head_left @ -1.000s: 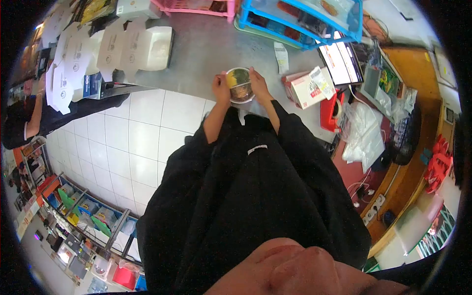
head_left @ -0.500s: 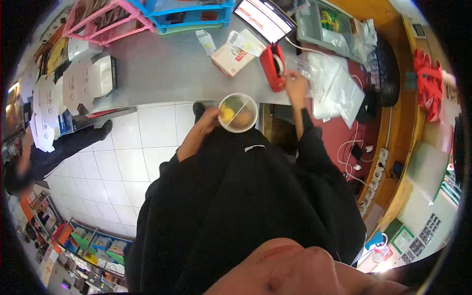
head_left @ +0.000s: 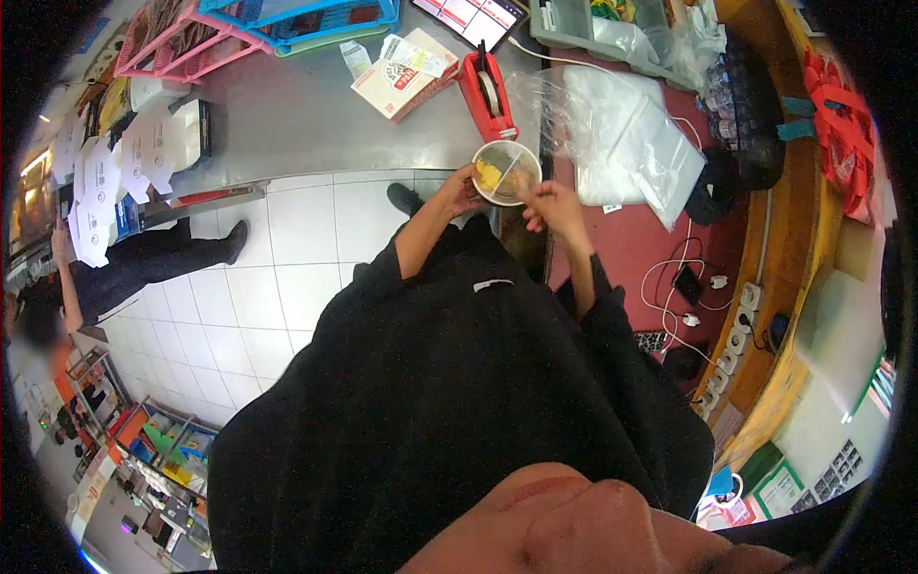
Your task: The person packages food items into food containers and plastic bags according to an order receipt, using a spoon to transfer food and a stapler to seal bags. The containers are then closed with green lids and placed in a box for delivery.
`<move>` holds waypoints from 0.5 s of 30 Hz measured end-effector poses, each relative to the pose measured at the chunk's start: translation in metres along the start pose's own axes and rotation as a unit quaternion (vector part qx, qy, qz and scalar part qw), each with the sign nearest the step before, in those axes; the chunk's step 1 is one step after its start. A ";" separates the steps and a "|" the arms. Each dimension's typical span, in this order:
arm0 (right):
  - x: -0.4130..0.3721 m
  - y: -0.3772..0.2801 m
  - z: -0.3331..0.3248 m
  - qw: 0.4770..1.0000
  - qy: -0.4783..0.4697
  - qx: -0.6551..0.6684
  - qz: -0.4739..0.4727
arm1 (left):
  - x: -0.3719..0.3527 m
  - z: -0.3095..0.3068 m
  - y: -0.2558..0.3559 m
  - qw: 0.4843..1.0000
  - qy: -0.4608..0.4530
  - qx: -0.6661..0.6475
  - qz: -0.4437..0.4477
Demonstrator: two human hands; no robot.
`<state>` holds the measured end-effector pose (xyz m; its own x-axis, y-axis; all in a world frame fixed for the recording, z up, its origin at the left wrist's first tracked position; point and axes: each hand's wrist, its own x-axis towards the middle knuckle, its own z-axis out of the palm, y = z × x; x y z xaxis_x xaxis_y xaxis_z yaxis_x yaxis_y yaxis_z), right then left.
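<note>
A round white bowl (head_left: 524,194) with a clear lid is held at the counter's front edge. Through the lid I see yellow and greenish food, with a pale line running across the middle. My left hand (head_left: 462,190) grips the bowl by its left side. My right hand (head_left: 557,209) is at the bowl's right rim with its fingers pinched together; whatever is in them is too small to make out. Just beyond the bowl stands a red tape dispenser (head_left: 489,99) with a roll in it.
A small carton (head_left: 405,86) with paper slips lies left of the dispenser. White plastic bags (head_left: 631,143) cover the right side. Behind are a screen (head_left: 475,17), a blue basket (head_left: 316,19) and a grey tray (head_left: 564,33). Another person (head_left: 143,260) stands at far left beside white boxes.
My right hand has left the tape dispenser and come down to the bowl's right rim. The view has shifted, and the bowl now sits closer to the dispenser.
</note>
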<state>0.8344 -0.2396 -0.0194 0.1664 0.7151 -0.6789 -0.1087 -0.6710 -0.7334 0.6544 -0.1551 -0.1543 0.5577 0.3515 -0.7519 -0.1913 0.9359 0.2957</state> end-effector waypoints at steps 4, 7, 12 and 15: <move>-0.007 0.037 0.000 0.998 0.043 0.034 -0.035 | 0.008 -0.001 -0.006 0.999 -0.042 -0.017 -0.023; 0.009 0.043 -0.012 0.999 0.016 -0.041 -0.020 | -0.001 0.006 -0.001 0.995 -0.085 0.018 -0.042; 0.009 0.034 -0.011 0.982 0.062 -0.155 -0.092 | -0.008 0.006 0.010 0.993 -0.053 0.080 -0.071; 0.025 0.061 -0.016 0.936 0.098 -0.226 -0.251 | -0.008 0.005 0.011 0.991 -0.032 0.082 -0.096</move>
<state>0.8474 -0.2661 -0.0804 0.2661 0.9426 -0.2018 0.4498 -0.3066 -0.8389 0.6518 -0.1479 -0.1423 0.6223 0.1609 -0.7660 0.0544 0.9674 0.2474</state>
